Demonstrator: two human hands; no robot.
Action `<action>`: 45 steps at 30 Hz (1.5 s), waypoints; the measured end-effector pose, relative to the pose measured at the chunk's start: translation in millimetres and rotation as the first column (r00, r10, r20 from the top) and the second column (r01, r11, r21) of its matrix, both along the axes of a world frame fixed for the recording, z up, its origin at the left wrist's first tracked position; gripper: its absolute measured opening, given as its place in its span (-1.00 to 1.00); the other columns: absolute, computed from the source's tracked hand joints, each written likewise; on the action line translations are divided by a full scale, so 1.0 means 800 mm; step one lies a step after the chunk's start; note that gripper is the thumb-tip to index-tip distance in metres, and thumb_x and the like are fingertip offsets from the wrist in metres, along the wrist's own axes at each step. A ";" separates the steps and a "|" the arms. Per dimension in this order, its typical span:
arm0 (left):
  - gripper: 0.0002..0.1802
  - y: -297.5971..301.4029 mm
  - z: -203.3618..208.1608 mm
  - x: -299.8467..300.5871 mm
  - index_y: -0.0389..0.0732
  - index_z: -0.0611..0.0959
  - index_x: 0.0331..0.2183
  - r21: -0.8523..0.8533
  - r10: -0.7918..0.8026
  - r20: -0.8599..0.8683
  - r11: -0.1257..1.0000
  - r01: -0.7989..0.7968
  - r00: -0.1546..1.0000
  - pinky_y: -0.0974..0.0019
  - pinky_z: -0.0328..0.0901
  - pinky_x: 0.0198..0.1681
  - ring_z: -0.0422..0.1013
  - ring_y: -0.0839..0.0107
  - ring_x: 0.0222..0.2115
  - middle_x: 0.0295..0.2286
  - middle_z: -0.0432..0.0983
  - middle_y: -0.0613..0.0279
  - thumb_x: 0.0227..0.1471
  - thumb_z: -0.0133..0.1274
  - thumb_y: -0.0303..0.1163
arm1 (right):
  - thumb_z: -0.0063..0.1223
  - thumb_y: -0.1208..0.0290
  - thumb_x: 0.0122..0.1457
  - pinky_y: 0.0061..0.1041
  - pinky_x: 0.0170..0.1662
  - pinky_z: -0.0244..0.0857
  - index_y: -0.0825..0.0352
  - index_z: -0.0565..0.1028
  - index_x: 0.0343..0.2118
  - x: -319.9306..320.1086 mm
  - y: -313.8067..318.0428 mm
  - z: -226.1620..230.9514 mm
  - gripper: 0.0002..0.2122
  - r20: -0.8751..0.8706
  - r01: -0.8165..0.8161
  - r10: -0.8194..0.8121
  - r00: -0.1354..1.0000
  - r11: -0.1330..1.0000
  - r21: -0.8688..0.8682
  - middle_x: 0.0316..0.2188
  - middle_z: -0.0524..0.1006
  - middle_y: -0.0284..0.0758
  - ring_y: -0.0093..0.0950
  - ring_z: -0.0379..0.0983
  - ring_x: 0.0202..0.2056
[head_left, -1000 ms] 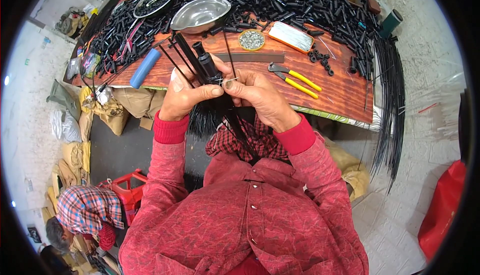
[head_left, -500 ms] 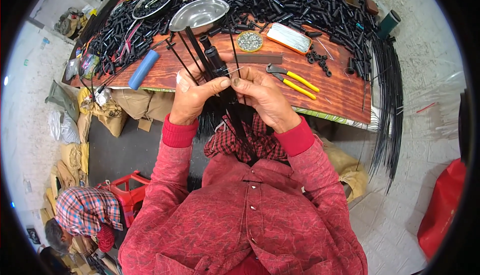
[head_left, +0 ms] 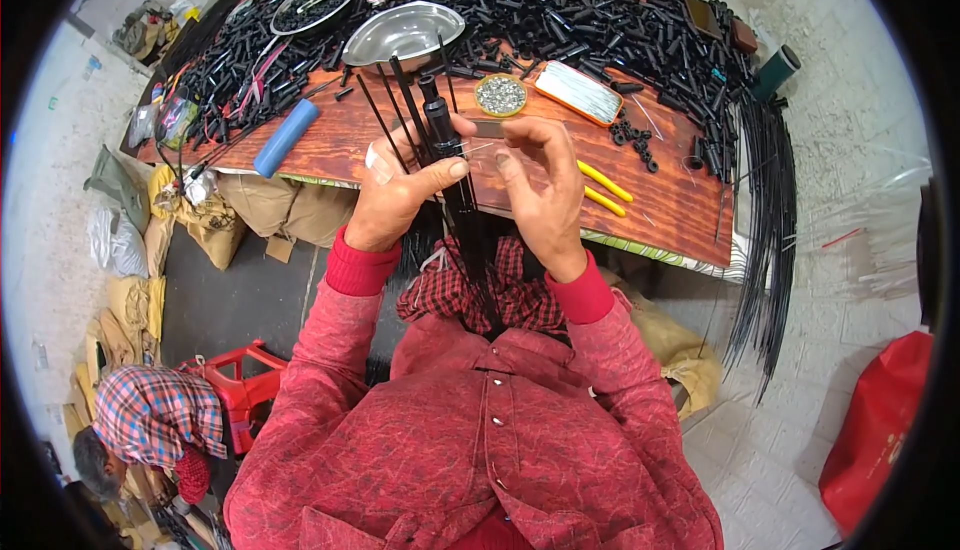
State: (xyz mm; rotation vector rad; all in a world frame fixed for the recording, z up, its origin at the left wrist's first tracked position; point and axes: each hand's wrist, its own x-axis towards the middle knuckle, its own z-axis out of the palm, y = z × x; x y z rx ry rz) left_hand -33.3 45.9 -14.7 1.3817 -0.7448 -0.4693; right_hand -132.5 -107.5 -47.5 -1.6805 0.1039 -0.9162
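Observation:
My left hand is closed round a black umbrella frame, with its thumb pressed on the central tube. Several thin black rods stand up beside that tube, and its lower part runs down toward my lap. A fine wire sticks out sideways from the frame. Just to the right, my right hand is open, its thumb and forefinger apart near the wire's end. Behind it lie pliers with yellow handles, their jaws hidden by the hand.
Black tubular parts heap across the wooden table. A metal bowl, a dish of small metal pieces, a tray of wires and a blue roll lie nearer. At lower left another person bends beside a red stool.
My right hand has drawn back to the right from the frame, and its fingers have spread. The left hand keeps its hold. The view has shifted slightly.

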 end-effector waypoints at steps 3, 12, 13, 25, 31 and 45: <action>-0.65 -0.007 0.006 -0.003 -0.29 0.61 -0.13 -0.038 -0.007 -0.054 0.999 0.005 0.998 0.46 0.35 -0.18 0.43 0.61 -0.28 -0.29 0.56 0.37 -0.04 0.22 -0.57 | 0.20 0.55 0.01 -0.39 -0.09 0.34 0.40 0.51 -0.24 -0.009 0.002 0.024 -0.77 0.066 0.105 -0.088 0.994 0.936 -0.337 -0.22 0.48 -0.21 -0.27 0.47 -0.18; -0.67 -0.009 0.005 -0.008 -0.30 0.59 -0.12 -0.017 0.012 0.021 1.000 -0.011 1.000 0.48 0.35 -0.21 0.43 0.61 -0.31 -0.29 0.54 0.35 0.00 0.20 -0.57 | 0.22 0.50 0.09 -0.57 -0.29 0.39 0.43 0.54 -0.36 -0.015 0.015 0.032 -0.88 -0.167 0.000 -0.017 0.986 0.995 -0.105 -0.41 0.55 -0.32 -0.53 0.50 -0.33; -0.67 -0.010 0.006 -0.010 -0.30 0.59 -0.12 -0.018 0.012 0.021 1.000 -0.012 1.000 0.48 0.35 -0.21 0.43 0.61 -0.31 -0.29 0.54 0.35 0.00 0.20 -0.57 | 0.22 0.50 0.09 -0.57 -0.29 0.39 0.43 0.54 -0.36 -0.014 0.014 0.032 -0.88 -0.166 -0.001 -0.017 0.986 0.994 -0.106 -0.41 0.55 -0.32 -0.53 0.50 -0.33; -0.66 -0.010 0.011 -0.013 -0.32 0.59 -0.11 -0.035 0.011 -0.031 0.999 -0.012 0.999 0.44 0.37 -0.15 0.45 0.57 -0.28 -0.27 0.56 0.30 0.00 0.18 -0.58 | 0.16 0.50 0.17 -0.59 -0.20 0.40 0.44 0.54 -0.24 -0.015 -0.005 0.049 -0.85 -0.190 -0.182 0.208 0.960 0.973 0.144 -0.31 0.57 -0.34 -0.62 0.49 -0.29; -0.66 -0.014 0.011 -0.015 -0.36 0.57 -0.10 -0.068 0.004 -0.021 0.998 -0.006 1.000 0.43 0.39 -0.13 0.47 0.54 -0.23 -0.23 0.57 0.25 0.02 0.16 -0.62 | 0.24 0.55 0.07 -0.55 -0.21 0.41 0.42 0.53 -0.20 -0.015 0.005 0.055 -0.77 -0.182 -0.120 0.087 0.979 0.977 -0.178 -0.31 0.56 -0.31 -0.57 0.52 -0.31; -0.60 -0.024 0.010 -0.021 -0.37 0.57 -0.05 -0.081 0.018 -0.028 0.996 -0.021 0.999 0.46 0.40 -0.17 0.47 0.57 -0.27 -0.25 0.57 0.24 0.01 0.17 -0.63 | 0.21 0.53 0.10 -0.54 -0.16 0.42 0.45 0.55 -0.24 -0.016 0.000 0.047 -0.82 -0.179 -0.056 0.038 0.983 0.994 -0.097 -0.30 0.59 -0.27 -0.52 0.54 -0.25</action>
